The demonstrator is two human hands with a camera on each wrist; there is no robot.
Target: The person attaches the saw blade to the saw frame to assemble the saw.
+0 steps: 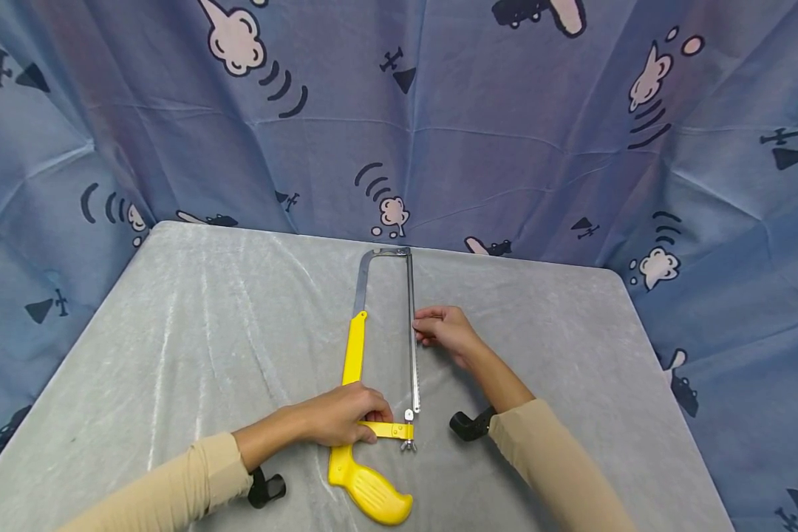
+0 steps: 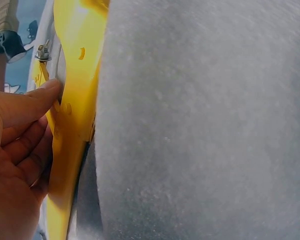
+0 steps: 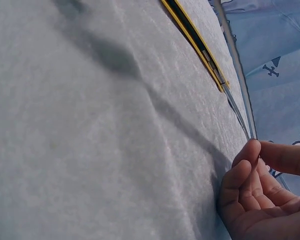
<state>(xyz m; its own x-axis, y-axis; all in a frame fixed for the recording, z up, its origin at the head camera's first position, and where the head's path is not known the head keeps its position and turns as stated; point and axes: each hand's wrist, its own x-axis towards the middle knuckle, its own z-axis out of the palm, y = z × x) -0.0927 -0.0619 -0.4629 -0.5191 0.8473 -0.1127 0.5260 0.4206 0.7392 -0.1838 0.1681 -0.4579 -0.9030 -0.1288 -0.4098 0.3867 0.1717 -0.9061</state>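
Note:
A hacksaw (image 1: 354, 351) with a yellow handle lies on the table, its grey metal front bow pointing to the far edge. Across the yellow crosspiece (image 1: 389, 429) my left hand (image 1: 346, 415) holds the frame, thumb on the near side and fingers beyond; the left wrist view shows the thumb against the yellow part (image 2: 72, 115). My right hand (image 1: 448, 334) pinches the thin metal blade (image 1: 413, 355) around its middle. The blade's near end sits beside the metal pin holder (image 1: 408, 415); whether they touch I cannot tell. A wing nut (image 1: 408, 445) shows below the holder.
A grey cloth covers the table (image 1: 239, 295), with creases on its left side. A blue patterned curtain (image 1: 479, 148) hangs behind the far edge. Black wrist mounts (image 1: 468, 426) stick out under both sleeves.

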